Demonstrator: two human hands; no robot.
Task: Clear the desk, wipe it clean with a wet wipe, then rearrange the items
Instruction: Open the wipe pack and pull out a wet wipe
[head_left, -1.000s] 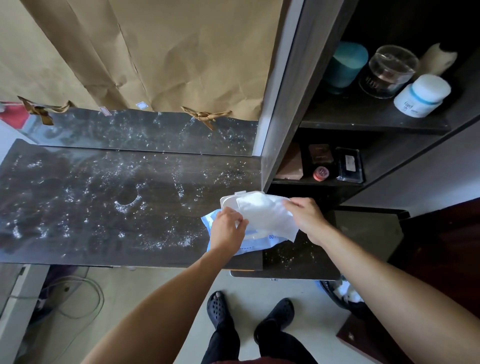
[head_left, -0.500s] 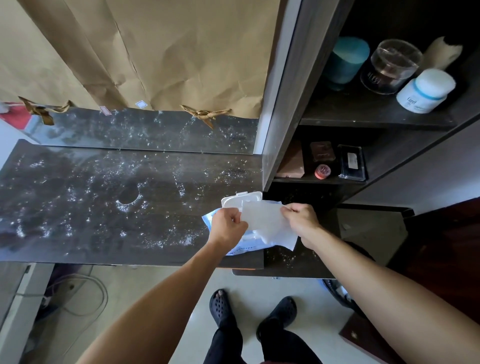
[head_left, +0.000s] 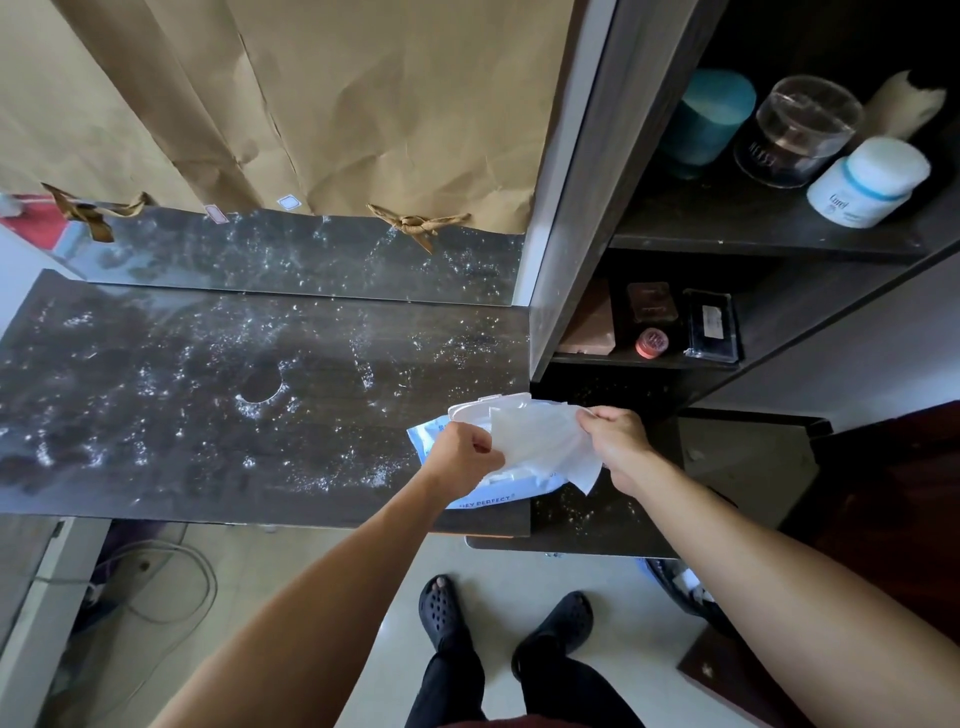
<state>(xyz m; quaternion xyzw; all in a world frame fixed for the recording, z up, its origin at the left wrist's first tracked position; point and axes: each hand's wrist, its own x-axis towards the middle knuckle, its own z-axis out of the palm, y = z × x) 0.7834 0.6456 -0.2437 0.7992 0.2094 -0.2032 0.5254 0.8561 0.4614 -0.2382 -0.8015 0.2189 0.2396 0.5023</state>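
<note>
Wipe (head_left: 540, 441): held spread out in the air at centre frame, just above the pack (head_left: 488, 500).

Left hand (head_left: 462, 457): fingers (head_left: 480, 441) curled shut, pinching the wipe's left edge.

Right hand (head_left: 618, 441): fingers closed, pinching the wipe's upper right corner.

Pack: blue and white, lying on the right end of the desk (head_left: 156, 457) at its front edge, with its white lid (head_left: 488, 408) flipped open toward the back.

Desk: dark top, covered in white specks (head_left: 249, 413) across most of its width, with a bare round patch left of centre.

Shelf (head_left: 753, 231), upper right of frame: a teal cylinder (head_left: 709, 117), a clear jar (head_left: 800, 130) and a white jar (head_left: 867, 182) stand side by side. A small red pot (head_left: 651, 343) sits on the level below.
</note>
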